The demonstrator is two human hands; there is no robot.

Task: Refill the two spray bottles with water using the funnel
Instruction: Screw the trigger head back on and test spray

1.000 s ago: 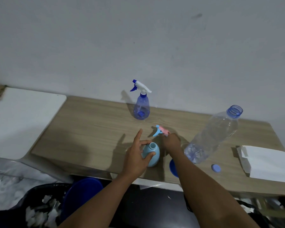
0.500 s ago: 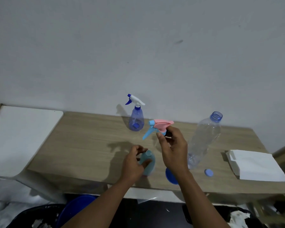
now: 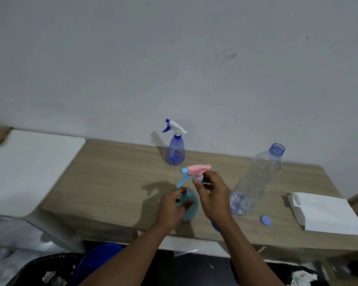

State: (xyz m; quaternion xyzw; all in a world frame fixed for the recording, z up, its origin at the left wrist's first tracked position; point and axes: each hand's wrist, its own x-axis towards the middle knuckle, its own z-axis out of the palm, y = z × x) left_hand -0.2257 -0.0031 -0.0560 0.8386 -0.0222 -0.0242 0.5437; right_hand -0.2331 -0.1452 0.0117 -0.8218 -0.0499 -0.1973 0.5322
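Head view: my left hand (image 3: 171,207) is closed around the neck of the small teal plastic spray bottle (image 3: 189,206), which stands near the front edge of the wooden surface (image 3: 116,182). My right hand (image 3: 212,195) pinches the pink-and-blue trigger head (image 3: 194,172), lifted clear above the bottle's open neck. The translucent blue spray bottle (image 3: 175,151) at the back is capped. The clear water bottle (image 3: 256,180) stands open, its blue cap (image 3: 265,220) beside it. I judge that no filling has begun; the funnel is mostly hidden. No labels are readable.
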